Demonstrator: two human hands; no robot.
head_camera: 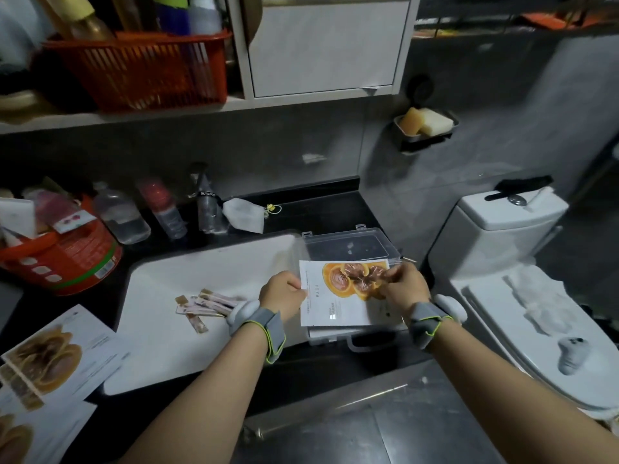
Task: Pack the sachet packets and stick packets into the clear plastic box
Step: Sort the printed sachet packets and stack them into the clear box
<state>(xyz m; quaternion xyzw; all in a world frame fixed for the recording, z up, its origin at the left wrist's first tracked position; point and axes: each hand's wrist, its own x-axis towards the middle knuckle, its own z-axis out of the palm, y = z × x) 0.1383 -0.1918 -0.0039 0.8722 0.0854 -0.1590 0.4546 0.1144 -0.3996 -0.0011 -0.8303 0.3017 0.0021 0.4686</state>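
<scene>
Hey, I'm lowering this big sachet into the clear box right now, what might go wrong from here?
1. The white sachet packet with the orange picture, gripped by the left hand and right hand, looks about as wide as the clear plastic box, so it may catch on the rim or buckle.
2. The small pink stick packets lie close by the left wrist, which might knock them.

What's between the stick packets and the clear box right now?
In the head view, the left hand sits between the stick packets and the box, gripping the edge of a sachet held over the box.
</scene>
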